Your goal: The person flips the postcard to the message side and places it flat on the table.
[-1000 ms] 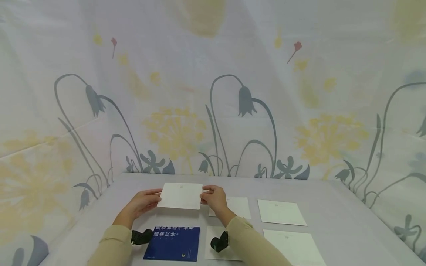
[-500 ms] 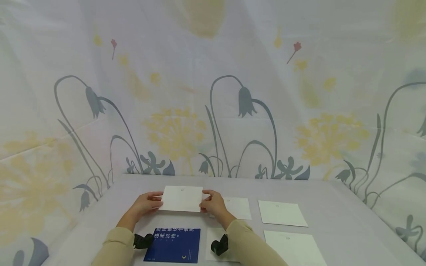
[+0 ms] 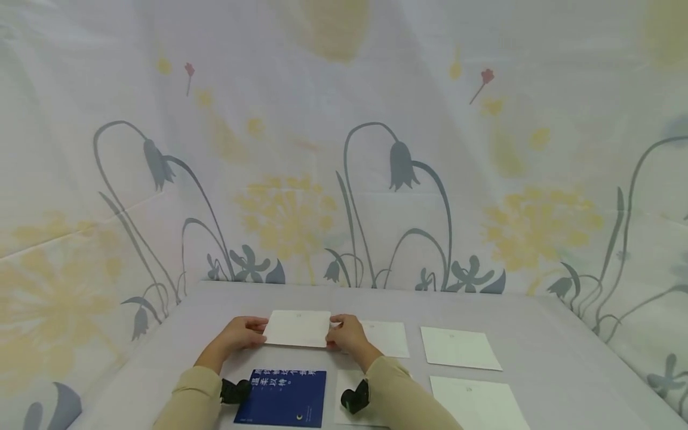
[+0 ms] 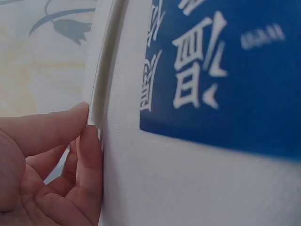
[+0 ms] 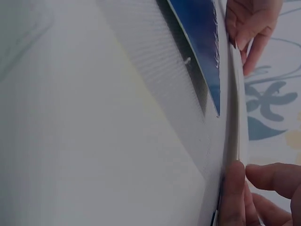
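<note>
A white card (image 3: 298, 328) with a small mark near its far edge lies between my two hands, low over the table. My left hand (image 3: 240, 335) pinches its left edge between thumb and fingers; the left wrist view shows the thumb (image 4: 56, 127) on its face. At the right edge, my right hand (image 3: 348, 335) pinches the card the same way, its fingertips (image 5: 233, 181) at the rim in the right wrist view. Nearer to me, a blue card (image 3: 282, 397) printed with white characters and a yellow moon lies flat below the held card.
Several white cards lie flat to the right: a far middle card (image 3: 388, 338), a far right card (image 3: 460, 348), a near right card (image 3: 478, 403) and a near middle card (image 3: 346, 379) partly under my right forearm. A flower-patterned cloth (image 3: 344, 149) hangs behind the table (image 3: 527, 334).
Both hands have lowered the white card and brought it slightly nearer to me, closer to the table. The grip at both edges stays. The other cards stay in place.
</note>
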`<state>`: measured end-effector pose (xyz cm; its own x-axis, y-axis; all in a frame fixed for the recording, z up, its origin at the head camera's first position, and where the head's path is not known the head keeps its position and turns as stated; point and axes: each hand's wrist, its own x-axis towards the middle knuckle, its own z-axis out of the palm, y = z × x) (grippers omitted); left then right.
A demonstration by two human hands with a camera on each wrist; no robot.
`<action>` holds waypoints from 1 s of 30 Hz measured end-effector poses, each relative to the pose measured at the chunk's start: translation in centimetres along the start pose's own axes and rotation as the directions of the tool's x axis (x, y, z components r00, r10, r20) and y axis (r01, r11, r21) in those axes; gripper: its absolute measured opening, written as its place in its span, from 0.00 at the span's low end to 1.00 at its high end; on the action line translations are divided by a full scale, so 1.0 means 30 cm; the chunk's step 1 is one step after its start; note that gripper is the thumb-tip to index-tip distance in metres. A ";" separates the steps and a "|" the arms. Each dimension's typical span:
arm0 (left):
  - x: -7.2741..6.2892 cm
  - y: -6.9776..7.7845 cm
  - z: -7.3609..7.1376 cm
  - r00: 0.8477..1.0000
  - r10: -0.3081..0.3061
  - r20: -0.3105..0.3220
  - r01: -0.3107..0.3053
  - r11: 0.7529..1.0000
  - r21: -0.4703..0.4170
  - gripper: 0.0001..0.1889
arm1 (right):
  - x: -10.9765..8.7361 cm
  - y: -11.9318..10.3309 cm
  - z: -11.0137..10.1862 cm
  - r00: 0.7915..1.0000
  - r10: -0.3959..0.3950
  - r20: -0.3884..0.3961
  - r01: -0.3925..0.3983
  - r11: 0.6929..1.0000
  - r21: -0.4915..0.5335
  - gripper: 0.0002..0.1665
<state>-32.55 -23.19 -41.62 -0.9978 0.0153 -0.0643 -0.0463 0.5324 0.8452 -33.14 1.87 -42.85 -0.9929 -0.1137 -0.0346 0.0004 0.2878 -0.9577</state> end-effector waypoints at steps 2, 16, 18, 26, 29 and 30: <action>-0.003 0.007 0.001 1.000 -0.008 -0.001 0.008 1.000 0.021 0.23 | -0.004 -0.004 -0.003 1.000 -0.001 0.008 0.001 1.000 -0.021 0.26; -0.004 0.014 0.026 0.999 0.029 -0.026 -0.027 0.995 0.093 0.22 | -0.037 -0.026 -0.022 0.999 -0.013 -0.052 0.009 0.996 -0.090 0.17; -0.008 0.012 0.023 0.999 0.035 -0.036 -0.032 0.997 0.070 0.22 | -0.043 -0.034 -0.024 0.998 -0.041 -0.048 0.036 0.995 -0.091 0.17; -0.041 0.002 -0.010 0.993 0.113 -0.040 -0.113 0.994 -0.006 0.22 | -0.079 -0.065 -0.022 0.990 -0.143 0.008 0.143 0.990 -0.016 0.16; -0.058 0.008 -0.023 0.987 0.162 0.000 -0.162 0.987 -0.007 0.23 | -0.097 -0.070 -0.025 0.986 -0.164 0.021 0.165 0.986 -0.017 0.14; -0.063 0.012 -0.027 0.984 0.177 0.015 -0.177 0.984 -0.009 0.23 | -0.104 -0.072 -0.028 0.985 -0.170 0.021 0.170 0.985 -0.018 0.14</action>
<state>-30.71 -23.71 -40.78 -0.9894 0.1222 0.0788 0.1309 0.5135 0.8481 -30.13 2.40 -40.45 -0.9758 -0.1808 0.1228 -0.1709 0.2809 -0.9444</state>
